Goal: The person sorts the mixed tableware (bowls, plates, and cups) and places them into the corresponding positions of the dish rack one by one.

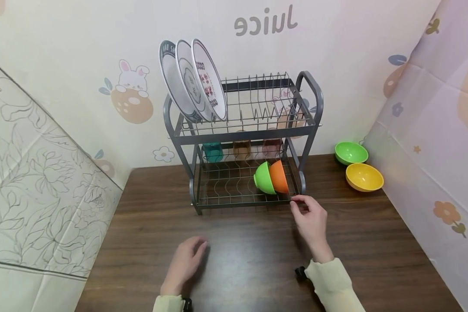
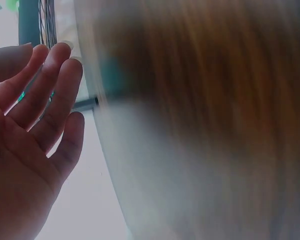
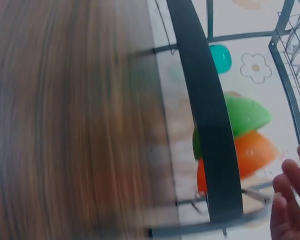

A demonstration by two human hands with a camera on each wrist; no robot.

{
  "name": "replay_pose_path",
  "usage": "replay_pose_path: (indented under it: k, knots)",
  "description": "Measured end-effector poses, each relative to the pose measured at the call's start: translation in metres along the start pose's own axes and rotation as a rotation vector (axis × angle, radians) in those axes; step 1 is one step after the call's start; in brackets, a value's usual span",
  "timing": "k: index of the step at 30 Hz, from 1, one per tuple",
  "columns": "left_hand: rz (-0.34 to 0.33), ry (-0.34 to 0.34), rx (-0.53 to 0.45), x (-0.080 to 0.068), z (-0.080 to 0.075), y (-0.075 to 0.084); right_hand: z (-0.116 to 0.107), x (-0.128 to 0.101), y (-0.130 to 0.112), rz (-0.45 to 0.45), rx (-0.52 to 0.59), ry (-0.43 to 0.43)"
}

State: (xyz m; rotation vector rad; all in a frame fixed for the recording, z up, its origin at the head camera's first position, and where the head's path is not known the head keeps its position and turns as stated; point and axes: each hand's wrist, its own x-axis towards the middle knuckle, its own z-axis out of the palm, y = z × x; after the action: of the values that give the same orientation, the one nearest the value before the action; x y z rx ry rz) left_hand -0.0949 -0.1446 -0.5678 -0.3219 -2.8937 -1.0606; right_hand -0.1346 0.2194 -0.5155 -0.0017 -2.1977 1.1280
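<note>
A dark two-tier dish rack (image 1: 249, 135) stands at the back of the table. On its lower tier, a green bowl (image 1: 263, 178) and an orange bowl (image 1: 279, 177) lean on their sides, nested together at the right end. My right hand (image 1: 312, 221) is by the front right corner of that tier, fingertips right at the rail and fingers loosely bent. In the right wrist view its fingers (image 3: 286, 192) hold nothing. My left hand (image 1: 185, 262) is over the table in front of the rack's left side. The left wrist view shows its palm with relaxed fingers (image 2: 47, 95), nothing in them.
Three patterned plates (image 1: 208, 80) stand upright at the upper tier's left end. Behind the lower tier's wires are a teal cup (image 1: 213, 153), a brown cup (image 1: 242, 150) and a pink cup (image 1: 271, 148). Another green bowl (image 1: 351, 153) and a yellow bowl (image 1: 364, 177) sit by the right wall.
</note>
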Motion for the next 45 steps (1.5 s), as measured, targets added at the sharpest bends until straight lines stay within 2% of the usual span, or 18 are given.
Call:
replay_pose_path:
  k: [3,6,12,16,19,27,31,38,42,45]
  knots:
    - [-0.047,0.018,0.011,-0.001,-0.008,-0.009,-0.015,0.0,0.01,-0.046,-0.03,0.025]
    - [-0.069,0.041,0.012,-0.001,-0.014,-0.016,-0.028,0.001,0.021,-0.049,-0.061,0.043]
    - [-0.079,0.056,0.018,0.0,-0.021,-0.024,-0.043,0.01,0.05,-0.043,-0.129,0.096]
    - [-0.093,0.059,0.034,0.001,-0.023,-0.026,-0.048,0.016,0.071,-0.03,-0.208,0.071]
    - [-0.077,0.059,0.053,0.001,-0.023,-0.026,-0.053,0.022,0.087,-0.007,-0.268,0.031]
    - [-0.032,0.027,0.036,0.006,-0.009,-0.014,-0.068,0.051,0.117,0.02,-0.373,-0.059]
    - [0.019,-0.009,0.028,0.01,-0.001,-0.002,-0.075,0.063,0.129,0.026,-0.436,-0.098]
    - [0.111,-0.045,0.006,0.012,0.011,0.012,-0.08,0.072,0.145,0.079,-0.526,-0.224]
    - [0.153,-0.088,-0.019,0.01,0.019,0.023,-0.079,0.075,0.151,0.09,-0.557,-0.25]
    - [0.179,-0.12,-0.045,0.008,0.024,0.033,-0.078,0.076,0.154,0.091,-0.558,-0.234]
